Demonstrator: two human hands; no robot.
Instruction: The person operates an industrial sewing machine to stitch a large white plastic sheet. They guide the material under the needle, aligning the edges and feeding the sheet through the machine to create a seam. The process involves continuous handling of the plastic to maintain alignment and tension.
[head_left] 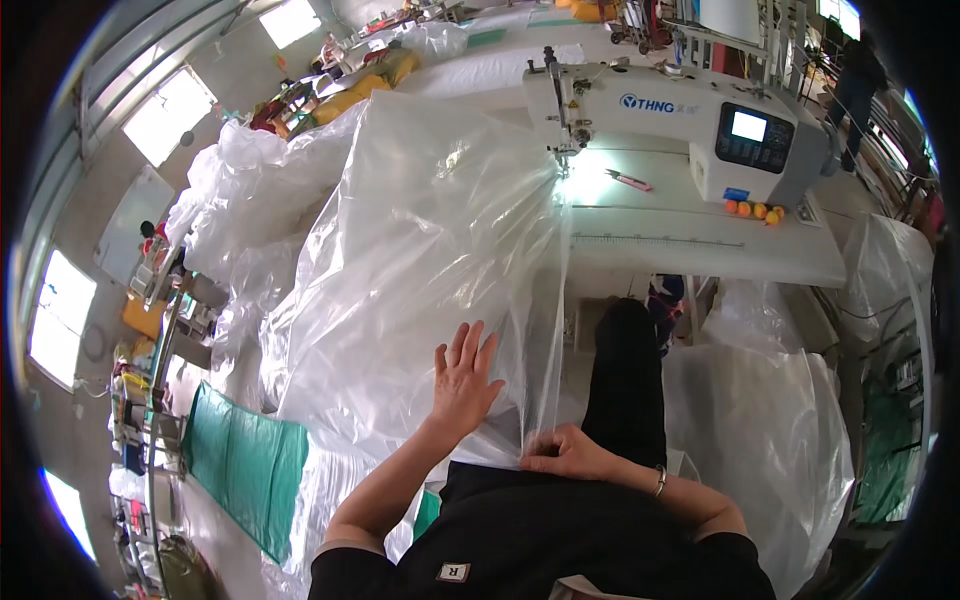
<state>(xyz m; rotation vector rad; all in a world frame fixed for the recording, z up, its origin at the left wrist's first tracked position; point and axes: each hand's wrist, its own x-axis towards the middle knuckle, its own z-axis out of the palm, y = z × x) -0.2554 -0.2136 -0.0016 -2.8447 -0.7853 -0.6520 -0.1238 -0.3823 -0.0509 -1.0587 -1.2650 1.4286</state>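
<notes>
A large clear plastic sheet spreads from the sewing machine down to my lap. Its right edge runs up to the lit needle area of the white sewing machine. My left hand lies on the sheet with its fingers spread. Close to my lap, my right hand pinches the sheet's near right edge, fingers closed on it. The edge is pulled fairly straight between that hand and the needle. A small pink-handled cutter lies on the machine table, to the right of the needle.
Several small orange fruits sit by the machine's base. More bunched clear plastic heaps up at the left, and another pile lies right of my leg. A green sheet hangs at lower left. A person stands at the far right.
</notes>
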